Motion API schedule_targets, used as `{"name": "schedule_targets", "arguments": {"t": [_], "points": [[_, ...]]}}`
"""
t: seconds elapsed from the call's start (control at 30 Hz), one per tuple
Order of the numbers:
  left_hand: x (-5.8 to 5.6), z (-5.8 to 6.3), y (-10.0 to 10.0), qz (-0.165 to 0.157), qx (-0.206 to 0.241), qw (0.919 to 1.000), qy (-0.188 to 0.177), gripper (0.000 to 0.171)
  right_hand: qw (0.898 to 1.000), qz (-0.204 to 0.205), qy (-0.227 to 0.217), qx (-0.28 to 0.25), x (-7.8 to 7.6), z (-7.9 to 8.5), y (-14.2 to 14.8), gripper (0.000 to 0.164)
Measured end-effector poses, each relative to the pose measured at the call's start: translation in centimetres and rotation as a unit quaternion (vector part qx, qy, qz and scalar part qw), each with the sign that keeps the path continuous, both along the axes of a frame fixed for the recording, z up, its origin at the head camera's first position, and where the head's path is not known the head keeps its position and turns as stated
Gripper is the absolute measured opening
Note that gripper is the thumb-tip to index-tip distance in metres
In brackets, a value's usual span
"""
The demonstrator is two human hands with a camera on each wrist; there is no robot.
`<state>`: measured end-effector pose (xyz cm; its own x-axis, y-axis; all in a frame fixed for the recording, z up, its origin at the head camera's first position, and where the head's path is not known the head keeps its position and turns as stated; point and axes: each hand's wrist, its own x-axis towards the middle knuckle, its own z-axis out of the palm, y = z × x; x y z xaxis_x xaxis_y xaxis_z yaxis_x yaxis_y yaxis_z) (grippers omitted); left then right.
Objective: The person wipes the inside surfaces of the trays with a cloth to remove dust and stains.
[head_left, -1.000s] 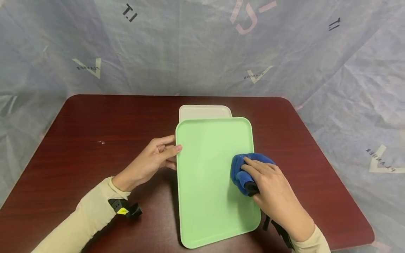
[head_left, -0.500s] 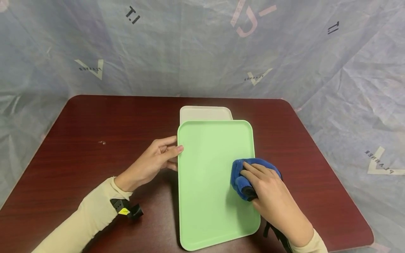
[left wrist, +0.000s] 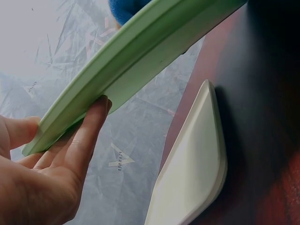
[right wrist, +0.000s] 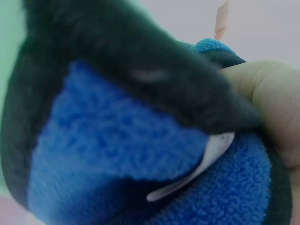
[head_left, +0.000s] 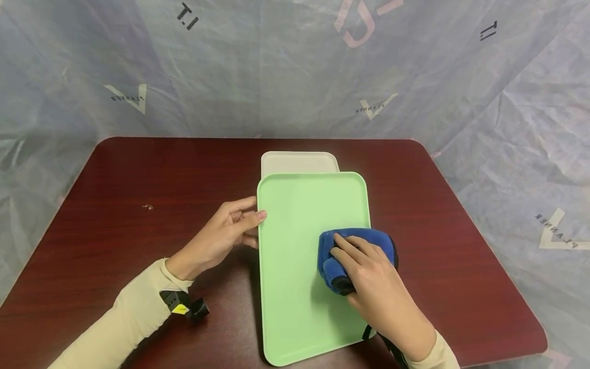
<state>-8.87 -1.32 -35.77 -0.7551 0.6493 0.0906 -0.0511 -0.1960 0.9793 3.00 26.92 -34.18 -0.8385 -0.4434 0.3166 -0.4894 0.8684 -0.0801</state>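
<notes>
A light green rectangular tray [head_left: 295,287] is tilted up off the table in the head view. My left hand [head_left: 218,236] pinches its left edge, thumb on the inner face and fingers behind, as the left wrist view also shows at the tray's underside [left wrist: 140,75]. My right hand [head_left: 375,287] grips a folded blue cloth [head_left: 369,237] with dark edging and holds it against the tray's inner face, right of the middle. In the right wrist view the cloth [right wrist: 126,126] fills most of the picture, with a white label [right wrist: 197,168] in its fold.
A white tray [head_left: 297,162] lies on the dark red table [head_left: 184,174] behind the green one, which partly hides it. A tiny scrap [head_left: 147,207] is on the table at the left. Grey printed sheeting [head_left: 258,77] hangs behind the table and at its sides.
My right hand and the cloth have moved left across the green tray, from its right edge toward the middle. The left hand keeps its hold and the tray stays nearly in place.
</notes>
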Motion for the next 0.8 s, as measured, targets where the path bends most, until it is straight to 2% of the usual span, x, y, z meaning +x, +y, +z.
{"name": "schedule_targets", "arguments": {"t": [0.4,0.57,0.8], "points": [[0.0,0.0,0.0,0.000,0.003,1.0000,0.001,0.039,0.998,0.059,0.021,-0.009,-0.3,0.3,-4.4,0.065],[0.1,0.1,0.0,-0.001,0.001,1.0000,0.000,0.041,0.997,0.073,0.036,-0.018,-0.4,0.5,-5.9,0.064],[0.3,0.2,0.1,0.014,-0.006,0.9999,-0.002,0.040,0.995,0.088,0.047,-0.018,-0.7,0.7,-7.6,0.064]]}}
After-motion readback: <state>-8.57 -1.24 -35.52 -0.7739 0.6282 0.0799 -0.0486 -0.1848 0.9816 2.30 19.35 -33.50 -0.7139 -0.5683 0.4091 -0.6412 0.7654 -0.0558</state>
